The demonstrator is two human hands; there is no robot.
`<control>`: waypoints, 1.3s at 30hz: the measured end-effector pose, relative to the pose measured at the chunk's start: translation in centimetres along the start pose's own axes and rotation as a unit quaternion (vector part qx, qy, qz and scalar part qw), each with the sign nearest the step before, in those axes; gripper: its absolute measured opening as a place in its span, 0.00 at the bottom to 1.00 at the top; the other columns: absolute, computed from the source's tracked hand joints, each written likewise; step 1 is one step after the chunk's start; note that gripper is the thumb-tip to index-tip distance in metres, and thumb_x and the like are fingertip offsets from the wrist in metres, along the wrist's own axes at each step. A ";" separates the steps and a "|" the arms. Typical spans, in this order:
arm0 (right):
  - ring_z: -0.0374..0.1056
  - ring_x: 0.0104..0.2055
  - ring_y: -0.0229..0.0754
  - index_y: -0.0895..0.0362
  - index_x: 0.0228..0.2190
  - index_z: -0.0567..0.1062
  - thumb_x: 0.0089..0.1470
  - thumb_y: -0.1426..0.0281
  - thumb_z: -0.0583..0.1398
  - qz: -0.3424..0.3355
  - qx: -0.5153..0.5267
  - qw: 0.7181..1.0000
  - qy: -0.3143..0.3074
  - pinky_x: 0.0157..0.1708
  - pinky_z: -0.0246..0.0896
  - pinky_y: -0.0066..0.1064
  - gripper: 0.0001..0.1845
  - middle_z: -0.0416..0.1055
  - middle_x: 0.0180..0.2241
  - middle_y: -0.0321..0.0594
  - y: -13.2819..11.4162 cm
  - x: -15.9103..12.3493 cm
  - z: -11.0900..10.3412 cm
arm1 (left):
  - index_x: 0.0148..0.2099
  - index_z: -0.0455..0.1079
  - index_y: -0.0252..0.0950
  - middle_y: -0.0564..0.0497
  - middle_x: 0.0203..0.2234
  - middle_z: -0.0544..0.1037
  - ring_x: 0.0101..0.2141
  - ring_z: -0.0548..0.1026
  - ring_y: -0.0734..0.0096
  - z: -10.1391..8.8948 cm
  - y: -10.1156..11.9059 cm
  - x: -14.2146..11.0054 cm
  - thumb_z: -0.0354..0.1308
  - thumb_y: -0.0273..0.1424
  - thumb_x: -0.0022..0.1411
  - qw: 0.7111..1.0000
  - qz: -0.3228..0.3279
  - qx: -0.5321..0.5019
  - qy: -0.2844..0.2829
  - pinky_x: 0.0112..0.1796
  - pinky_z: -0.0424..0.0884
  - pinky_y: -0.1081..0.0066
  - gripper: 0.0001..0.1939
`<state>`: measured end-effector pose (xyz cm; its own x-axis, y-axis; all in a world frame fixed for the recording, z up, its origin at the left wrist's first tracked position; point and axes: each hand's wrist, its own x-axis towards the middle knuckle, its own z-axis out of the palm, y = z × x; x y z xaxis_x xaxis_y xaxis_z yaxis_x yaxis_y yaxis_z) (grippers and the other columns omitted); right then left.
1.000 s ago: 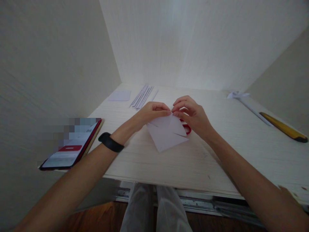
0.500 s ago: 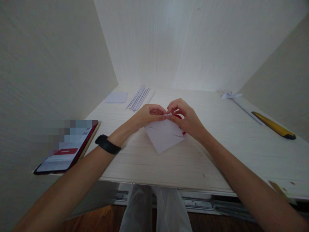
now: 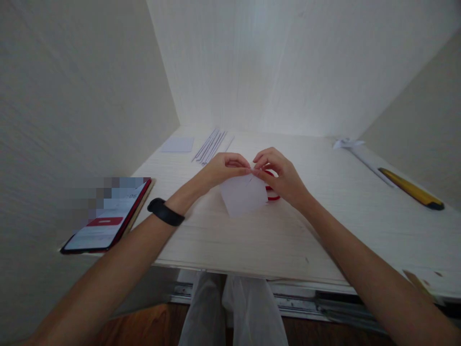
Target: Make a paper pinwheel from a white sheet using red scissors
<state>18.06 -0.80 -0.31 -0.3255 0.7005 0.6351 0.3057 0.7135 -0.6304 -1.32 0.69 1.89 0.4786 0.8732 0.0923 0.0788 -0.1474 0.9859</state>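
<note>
Both hands meet over the middle of a pale wooden desk [image 3: 252,240]. My left hand [image 3: 225,169] and my right hand [image 3: 279,173] each pinch the top edge of a small folded white paper [image 3: 244,196], fingertips almost touching. The paper hangs tilted toward me, its lower corner near the desk. A red scissors handle [image 3: 272,193] shows just behind the paper, under my right hand. A black band [image 3: 165,212] is on my left wrist.
A phone [image 3: 108,221] with a lit screen lies at the desk's left edge. Thin paper strips [image 3: 211,145] and a white square sheet [image 3: 177,144] lie at the back left. A folded white paper piece [image 3: 347,143] and a yellow-handled tool [image 3: 410,189] lie at the right.
The paper's side flaps have been folded in, so the sheet looks smaller and squarer. Both hands stayed together at its top edge and lifted it slightly.
</note>
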 end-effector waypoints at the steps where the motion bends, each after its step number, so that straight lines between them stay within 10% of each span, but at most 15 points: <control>1: 0.66 0.38 0.37 0.54 0.27 0.72 0.54 0.72 0.63 0.001 0.003 1.000 0.001 0.35 0.66 0.31 0.05 0.67 0.38 0.39 0.0 0.0 0.0 | 0.30 0.74 0.33 0.55 0.24 0.77 0.25 0.72 0.80 0.0 0.0 0.0 0.67 0.29 0.50 1.000 0.000 0.003 0.001 0.26 0.63 0.78 0.07; 39: 0.68 0.39 0.43 0.54 0.26 0.74 0.51 0.73 0.66 0.030 -0.105 0.993 0.047 0.37 0.67 0.36 0.06 0.71 0.36 0.40 -1.7 0.1 0.4 | 0.27 0.73 0.33 0.52 0.23 0.77 0.26 0.73 0.74 0.4 0.4 -0.5 0.65 0.32 0.52 0.988 0.054 0.121 0.073 0.28 0.68 0.74 0.08</control>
<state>17.17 -1.94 0.66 -0.2196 0.7323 0.6446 0.5048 0.6507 -0.5673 -1.16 -0.02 2.19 0.3661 0.9012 0.2320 0.2498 -0.3353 0.9084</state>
